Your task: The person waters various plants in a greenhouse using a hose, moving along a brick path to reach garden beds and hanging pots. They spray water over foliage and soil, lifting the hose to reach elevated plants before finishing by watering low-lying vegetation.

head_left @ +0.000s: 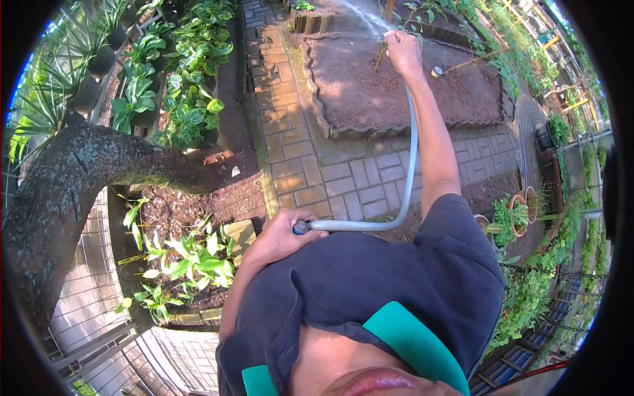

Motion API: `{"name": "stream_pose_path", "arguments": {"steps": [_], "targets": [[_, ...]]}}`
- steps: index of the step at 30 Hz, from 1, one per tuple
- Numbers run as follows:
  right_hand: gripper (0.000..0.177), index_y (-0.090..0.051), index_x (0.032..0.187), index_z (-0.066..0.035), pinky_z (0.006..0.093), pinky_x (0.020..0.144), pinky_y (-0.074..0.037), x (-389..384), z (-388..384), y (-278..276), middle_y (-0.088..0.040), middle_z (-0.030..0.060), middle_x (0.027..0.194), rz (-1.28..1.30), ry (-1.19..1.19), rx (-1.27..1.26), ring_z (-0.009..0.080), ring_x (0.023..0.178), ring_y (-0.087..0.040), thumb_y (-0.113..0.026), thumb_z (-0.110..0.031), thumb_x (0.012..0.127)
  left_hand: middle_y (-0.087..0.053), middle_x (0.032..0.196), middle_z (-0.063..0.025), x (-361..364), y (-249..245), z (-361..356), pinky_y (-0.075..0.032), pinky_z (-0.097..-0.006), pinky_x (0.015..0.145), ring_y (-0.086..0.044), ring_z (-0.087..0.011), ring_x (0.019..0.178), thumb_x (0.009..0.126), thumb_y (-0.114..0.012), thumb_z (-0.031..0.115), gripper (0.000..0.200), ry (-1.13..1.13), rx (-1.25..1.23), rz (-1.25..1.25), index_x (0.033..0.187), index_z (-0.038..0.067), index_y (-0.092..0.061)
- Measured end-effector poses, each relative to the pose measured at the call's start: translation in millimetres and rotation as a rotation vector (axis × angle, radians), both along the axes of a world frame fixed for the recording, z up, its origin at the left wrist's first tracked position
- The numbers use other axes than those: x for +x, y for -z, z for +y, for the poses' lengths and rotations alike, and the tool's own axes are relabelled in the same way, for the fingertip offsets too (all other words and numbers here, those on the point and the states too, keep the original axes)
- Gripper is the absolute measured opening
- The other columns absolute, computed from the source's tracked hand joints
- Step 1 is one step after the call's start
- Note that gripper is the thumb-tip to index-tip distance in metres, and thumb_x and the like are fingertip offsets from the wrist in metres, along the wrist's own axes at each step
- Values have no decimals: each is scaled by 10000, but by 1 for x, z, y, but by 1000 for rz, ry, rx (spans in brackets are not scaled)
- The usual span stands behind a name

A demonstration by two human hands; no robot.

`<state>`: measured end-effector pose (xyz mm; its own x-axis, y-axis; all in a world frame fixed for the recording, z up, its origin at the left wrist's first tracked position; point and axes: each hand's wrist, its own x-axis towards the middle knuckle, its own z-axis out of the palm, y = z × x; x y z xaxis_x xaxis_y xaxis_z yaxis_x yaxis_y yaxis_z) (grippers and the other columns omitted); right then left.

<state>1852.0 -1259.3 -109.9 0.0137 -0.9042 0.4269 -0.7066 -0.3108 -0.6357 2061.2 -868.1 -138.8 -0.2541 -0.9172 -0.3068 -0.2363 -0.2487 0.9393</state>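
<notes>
Left hand [281, 236] and right hand [404, 53] both grip the hose [412, 165]; sweeping the water [371, 22] gently should spare the soil [356, 86].

- hose [360, 226]: plain pale grey-blue
- shirt [376, 277]: dark charcoal-navy
- strap [413, 340]: bright teal-green
- paving [340, 187]: grey and orange-brown, block-patterned
- soil [350, 86]: reddish brown
- trunk [86, 165]: dark grey, mottled paler
- potted leaves [188, 96]: green, pale-patterned

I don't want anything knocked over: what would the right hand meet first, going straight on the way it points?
Probably the thin brown stake just beyond the right hand in the picture; depth is unclear, so it might pass beside it.
</notes>
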Motion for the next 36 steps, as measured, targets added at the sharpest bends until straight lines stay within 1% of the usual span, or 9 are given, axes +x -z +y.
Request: {"name": "stream_pose_path", "arguments": {"steps": [8, 12, 15, 18, 21, 24, 27, 32, 36], "targets": [[280, -699, 905, -71, 435, 755, -494, 1, -2, 3, -657, 226, 828, -21, 27, -91, 393, 822, -645, -520, -281, 860, -496, 643, -1, -1, -2, -4, -379, -279, 579, -423, -90, 630, 796, -756, 211, 249, -1, 27, 2, 878, -2, -656], [280, -693, 914, -67, 444, 760, -493, 2, 5, 0, -656, 231, 834, 8, 27, -68, 399, 830, -644, -508, -270, 860, -484, 622, 10, 0, 3, -4, -367, -277, 563, -412, -83, 615, 796, -754, 200, 229, 2, 33, 3, 873, 5, -660], [283, -688, 907, -57, 449, 761, -491, 5, 11, -3, -654, 234, 839, 10, 28, -48, 406, 833, -642, -500, -262, 857, -524, 654, 28, 0, -4, -6, -398, -254, 629, -468, -74, 665, 781, -749, 150, 216, 3, 90, -26, 904, -11, -675], [279, -686, 898, -50, 451, 760, -489, 6, 6, 5, -653, 236, 849, 48, 56, -80, 408, 837, -639, -496, -250, 853, -535, 659, 25, 2, -2, -7, -401, -257, 629, -474, -74, 667, 778, -751, 149, 218, 6, 76, -12, 905, -11, -677], [271, -687, 895, -52, 449, 761, -487, 7, 4, 9, -653, 236, 862, 54, 51, -86, 407, 844, -638, -496, -238, 851, -510, 636, -8, 3, 4, -5, -379, -284, 568, -437, -94, 616, 796, -750, 187, 224, -3, 6, 8, 880, -1, -661], [266, -691, 900, -55, 446, 761, -487, 8, 8, 8, -654, 234, 875, 46, 26, -63, 401, 850, -639, -495, -229, 851, -524, 647, -17, 4, 0, -7, -386, -286, 575, -445, -99, 621, 796, -748, 187, 229, 10, 19, 5, 883, -6, -660], [262, -694, 899, -59, 443, 761, -489, 8, 11, 6, -657, 228, 876, 36, 16, -53, 393, 850, -643, -495, -224, 852, -567, 681, 13, 5, -3, -10, -410, -263, 632, -491, -79, 672, 776, -749, 152, 229, 26, 61, -30, 918, -14, -679], [255, -696, 905, -71, 447, 759, -490, 8, 11, 12, -662, 217, 868, 19, 25, 2, 386, 847, -646, -498, -224, 854, -567, 678, 10, 5, -1, -9, -411, -265, 638, -494, -82, 674, 777, -749, 163, 239, 34, 76, -5, 924, -12, -679], [255, -687, 934, -70, 450, 753, -490, 11, 21, 2, -660, 220, 861, 6, 20, -62, 393, 835, -644, -491, -218, 868, -565, 669, 11, 5, -3, -10, -409, -260, 631, -496, -77, 671, 781, -748, 170, 240, 46, 85, -22, 925, -9, -680]]}}
